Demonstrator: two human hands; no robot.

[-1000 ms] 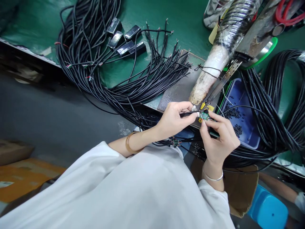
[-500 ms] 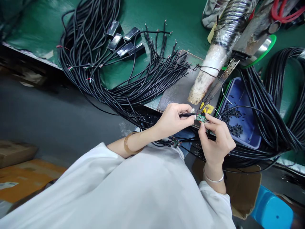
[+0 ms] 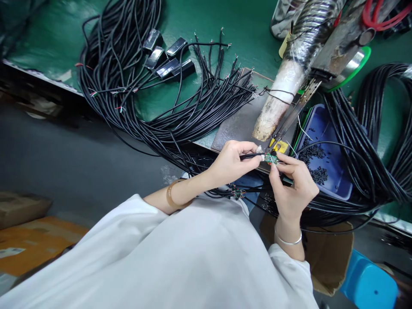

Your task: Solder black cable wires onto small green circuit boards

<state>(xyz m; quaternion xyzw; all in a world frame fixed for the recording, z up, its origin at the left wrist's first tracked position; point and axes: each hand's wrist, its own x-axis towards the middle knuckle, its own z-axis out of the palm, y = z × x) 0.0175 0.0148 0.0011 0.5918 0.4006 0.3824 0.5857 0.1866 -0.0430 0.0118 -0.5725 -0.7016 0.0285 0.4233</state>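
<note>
My left hand (image 3: 231, 163) pinches the end of a thin black cable (image 3: 249, 156) at the front edge of the green bench. My right hand (image 3: 291, 184) pinches a tiny green circuit board (image 3: 271, 159) that meets the cable end. Both hands are closed, fingertips almost touching, just below the tip of a wrapped tool arm (image 3: 283, 98) and a small yellow part (image 3: 280, 146). A second small board (image 3: 237, 193) hangs on cables in my lap.
A big bundle of black cables (image 3: 180, 111) fans over the green bench (image 3: 199, 17), with several black and silver housings (image 3: 167, 56) behind. A blue tray (image 3: 334, 180) of tiny black parts sits at right beside more cable loops (image 3: 380, 141). A blue stool (image 3: 370, 283) stands below.
The hands have drifted slightly down and left from the tool tip, still holding cable end and board together. The view shifted a little.
</note>
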